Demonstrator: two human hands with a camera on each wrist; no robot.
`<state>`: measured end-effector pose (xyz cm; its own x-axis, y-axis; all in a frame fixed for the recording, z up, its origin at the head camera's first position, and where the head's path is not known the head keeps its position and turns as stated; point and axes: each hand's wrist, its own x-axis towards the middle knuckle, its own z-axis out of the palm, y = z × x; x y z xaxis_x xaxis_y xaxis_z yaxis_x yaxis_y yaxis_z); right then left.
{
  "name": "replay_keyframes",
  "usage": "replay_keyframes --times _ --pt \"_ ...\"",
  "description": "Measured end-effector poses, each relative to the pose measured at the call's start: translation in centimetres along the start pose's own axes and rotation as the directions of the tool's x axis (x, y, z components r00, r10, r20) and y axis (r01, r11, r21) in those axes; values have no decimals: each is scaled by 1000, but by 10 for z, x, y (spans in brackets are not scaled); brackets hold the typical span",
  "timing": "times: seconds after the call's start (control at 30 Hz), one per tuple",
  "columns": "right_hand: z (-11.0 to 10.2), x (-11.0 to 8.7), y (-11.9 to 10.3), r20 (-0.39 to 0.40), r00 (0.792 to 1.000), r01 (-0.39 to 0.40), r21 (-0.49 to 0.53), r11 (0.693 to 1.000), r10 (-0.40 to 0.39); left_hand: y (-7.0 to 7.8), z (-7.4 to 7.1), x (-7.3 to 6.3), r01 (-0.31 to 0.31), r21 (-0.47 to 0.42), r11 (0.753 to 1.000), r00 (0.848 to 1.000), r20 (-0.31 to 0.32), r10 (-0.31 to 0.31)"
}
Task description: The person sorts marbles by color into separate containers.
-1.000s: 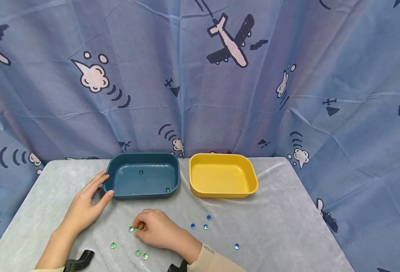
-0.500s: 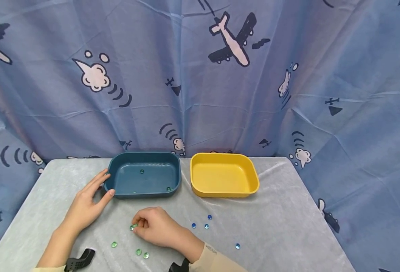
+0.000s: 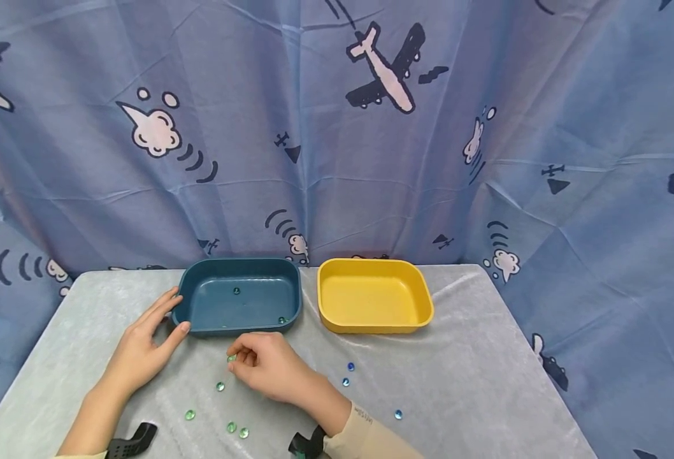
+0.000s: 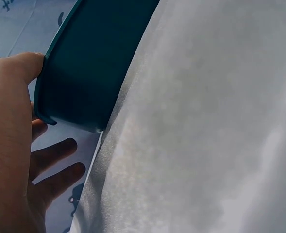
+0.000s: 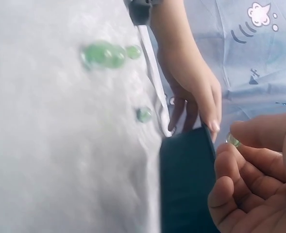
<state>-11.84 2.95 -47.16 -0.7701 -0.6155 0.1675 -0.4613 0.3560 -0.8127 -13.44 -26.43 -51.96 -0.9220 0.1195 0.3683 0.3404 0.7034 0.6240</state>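
While the right hand (image 3: 269, 364) pinches a bead (image 3: 231, 359) — the left (image 3: 142, 352) (relaxed) touches a bin (image 3: 239, 309).

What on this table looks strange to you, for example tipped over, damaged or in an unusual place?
Nothing looks tipped over or plainly damaged: the teal bin and yellow bin stand upright. Only one blue bead seems slightly odd, lying off to the right, apart from the two other visible blue beads.
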Motion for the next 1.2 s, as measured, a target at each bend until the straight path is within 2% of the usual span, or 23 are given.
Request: replay_keyframes --times 0.3,0.47,0.73,1.2 --pt "-23 8 -2 -87 996 2 68 998 4 0 -2 -2 3 -6 1000 1000 4 -3" --pt "-42 14 -7 -145 989 -13 56 998 21 2 -1 -1 0 -14 1000 1000 10 0" --pt "-65 26 -7 -160 986 -41 65 997 50 1 -1 0 3 -9 1000 1000 8 -3" --pt "-75 51 27 -191 974 -118 20 993 120 2 -2 0 19 -20 1000 1000 23 -19"
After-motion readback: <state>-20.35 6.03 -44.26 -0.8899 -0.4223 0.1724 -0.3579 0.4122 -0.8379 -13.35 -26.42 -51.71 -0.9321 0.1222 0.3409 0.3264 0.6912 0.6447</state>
